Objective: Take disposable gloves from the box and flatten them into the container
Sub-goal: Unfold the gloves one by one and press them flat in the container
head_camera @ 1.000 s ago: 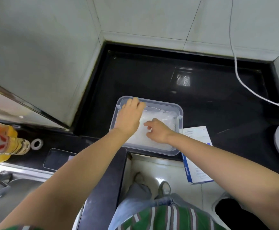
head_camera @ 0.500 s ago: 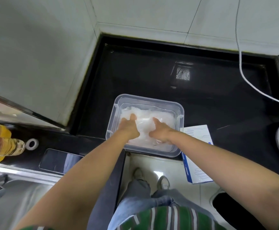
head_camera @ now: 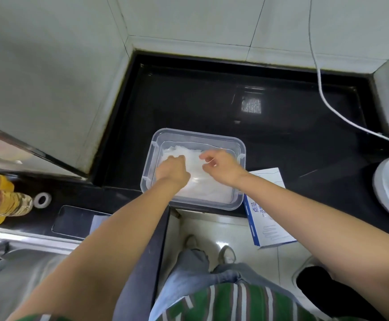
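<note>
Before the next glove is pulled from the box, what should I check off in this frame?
1. Container open, on the counter: ok.
2. Gloves lie inside it, below the rim: ok.
3. Left hand on the gloves: ok.
4. Right hand empty: cannot tell, fingers curled.
5. Glove box beside the container, in reach: ok.

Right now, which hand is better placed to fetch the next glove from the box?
Probably the right hand: the box lies beside the container on that side, under that forearm; the left hand is across the container.
</note>
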A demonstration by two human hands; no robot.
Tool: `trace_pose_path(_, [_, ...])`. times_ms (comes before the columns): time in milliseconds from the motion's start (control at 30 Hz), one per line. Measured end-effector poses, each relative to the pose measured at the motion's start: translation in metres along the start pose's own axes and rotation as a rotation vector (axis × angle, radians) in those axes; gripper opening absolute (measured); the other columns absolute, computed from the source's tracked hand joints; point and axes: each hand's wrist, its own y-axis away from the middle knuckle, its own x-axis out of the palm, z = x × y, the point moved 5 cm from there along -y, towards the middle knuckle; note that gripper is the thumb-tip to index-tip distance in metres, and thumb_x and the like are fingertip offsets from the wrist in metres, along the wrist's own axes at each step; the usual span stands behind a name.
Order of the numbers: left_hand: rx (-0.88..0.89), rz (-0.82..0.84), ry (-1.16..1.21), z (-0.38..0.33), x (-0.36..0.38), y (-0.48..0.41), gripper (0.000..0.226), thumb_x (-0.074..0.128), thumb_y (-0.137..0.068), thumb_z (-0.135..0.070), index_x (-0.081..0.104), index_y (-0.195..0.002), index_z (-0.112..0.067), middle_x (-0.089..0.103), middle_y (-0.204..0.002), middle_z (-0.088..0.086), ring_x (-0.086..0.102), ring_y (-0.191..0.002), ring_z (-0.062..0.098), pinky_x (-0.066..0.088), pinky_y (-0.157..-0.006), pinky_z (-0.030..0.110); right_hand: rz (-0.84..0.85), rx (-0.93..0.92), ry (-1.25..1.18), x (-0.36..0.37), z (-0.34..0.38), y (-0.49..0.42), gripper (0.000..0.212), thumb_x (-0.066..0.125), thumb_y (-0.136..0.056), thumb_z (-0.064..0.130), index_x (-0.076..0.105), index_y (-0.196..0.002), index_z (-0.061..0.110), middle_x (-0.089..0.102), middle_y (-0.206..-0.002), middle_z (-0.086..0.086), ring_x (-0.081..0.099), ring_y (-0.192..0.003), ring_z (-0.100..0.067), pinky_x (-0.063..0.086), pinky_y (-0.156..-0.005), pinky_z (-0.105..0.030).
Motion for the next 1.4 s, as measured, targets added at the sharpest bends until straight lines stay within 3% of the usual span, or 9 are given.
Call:
trace_pose_path(133, [0.024,-0.281,0.167,-0.032,-0.029,0.021,0.024,0.046,-0.098,-0.023,0.066,-0.104,-0.012,0.068,-0.094,0.008,0.064,-0.083,0.023,0.049,-0.065,0.028,-0.307,-0.115,-0.205,-0.049,-0.006,0.024,0.019,0.055,-0.095,0.009,0.074,-0.096,0.012,0.064,-0.081,0.014,0.059,-0.074,-0.007,0.053,-0.079,-0.030])
trace_pose_path(267, [0.129,-0.359,0.329,-0.079,-0.037,0.044,0.019,0.045,-0.099,-0.024,0.060,-0.090,-0.017,0.057,-0.078,-0.001,0.053,-0.070,0.016,0.039,-0.057,0.022,-0.452,-0.050,-0.160,-0.076,-0.054,0.052,0.020,0.055,-0.093,0.015,0.072,-0.083,0.012,0.067,-0.076,0.010,0.064,-0.075,-0.012,0.055,-0.074,-0.036])
trace_pose_path(400, [0.287,-0.297,0.480,-0.134,-0.025,0.066,0.017,0.049,-0.094,-0.020,0.058,-0.079,-0.020,0.055,-0.065,-0.006,0.054,-0.065,0.017,0.042,-0.058,0.028,-0.368,0.093,0.032,-0.075,-0.108,0.078,0.024,0.054,-0.092,0.021,0.068,-0.077,0.009,0.067,-0.077,-0.006,0.063,-0.075,-0.028,0.048,-0.066,-0.037])
trace_pose_path(567, [0.394,-0.065,0.571,-0.181,0.013,0.090,0.013,0.051,-0.094,-0.019,0.062,-0.099,-0.014,0.055,-0.067,-0.005,0.053,-0.066,0.016,0.037,-0.064,0.027,-0.195,0.155,0.335,-0.053,-0.139,0.098,0.012,0.052,-0.089,0.022,0.061,-0.093,0.013,0.062,-0.090,-0.004,0.056,-0.075,-0.024,0.041,-0.064,-0.030])
trace_pose_path(700, [0.239,0.204,0.519,-0.182,0.060,0.093,0.031,0.046,-0.096,-0.021,0.044,-0.124,-0.010,0.065,-0.107,0.014,0.064,-0.096,0.033,0.053,-0.080,0.039,-0.173,0.116,0.416,-0.043,-0.140,0.106,0.031,0.059,-0.083,0.015,0.061,-0.115,0.017,0.059,-0.111,-0.003,0.063,-0.093,-0.025,0.048,-0.074,-0.030])
trace_pose_path(867, [0.105,0.297,0.522,-0.167,0.083,0.088,0.052,0.046,-0.097,-0.017,0.027,-0.145,-0.018,0.058,-0.127,0.015,0.061,-0.110,0.036,0.051,-0.093,0.043,-0.195,0.171,0.470,-0.040,-0.144,0.106,0.030,0.051,-0.092,0.017,0.057,-0.122,0.014,0.055,-0.123,-0.006,0.063,-0.099,-0.029,0.046,-0.075,-0.032])
trace_pose_path(1033, [0.120,0.325,0.520,-0.166,0.085,0.086,0.054,0.046,-0.098,-0.016,0.026,-0.148,-0.016,0.058,-0.126,0.014,0.065,-0.100,0.033,0.055,-0.088,0.046,-0.183,0.124,0.541,-0.032,-0.146,0.105,0.025,0.050,-0.094,0.020,0.063,-0.116,0.021,0.046,-0.101,-0.003,0.057,-0.081,-0.027,0.039,-0.064,-0.029])
trace_pose_path(1200, [0.169,0.311,0.412,-0.170,0.084,0.086,0.056,0.047,-0.098,-0.019,0.025,-0.150,-0.013,0.054,-0.134,0.012,0.063,-0.104,0.032,0.052,-0.092,0.045,-0.290,0.093,0.305,-0.038,-0.150,0.104,0.021,0.055,-0.091,0.011,0.076,-0.090,0.012,0.058,-0.101,-0.006,0.061,-0.087,-0.029,0.047,-0.069,-0.030])
trace_pose_path(1400, [0.202,0.321,0.375,-0.172,0.081,0.085,0.033,0.046,-0.096,-0.013,0.043,-0.129,-0.012,0.061,-0.121,0.013,0.063,-0.099,0.032,0.054,-0.087,0.043,-0.298,0.145,-0.321,-0.055,-0.157,0.108,0.017,0.051,-0.094,0.014,0.064,-0.085,0.007,0.060,-0.090,-0.003,0.052,-0.084,-0.015,0.042,-0.070,-0.023])
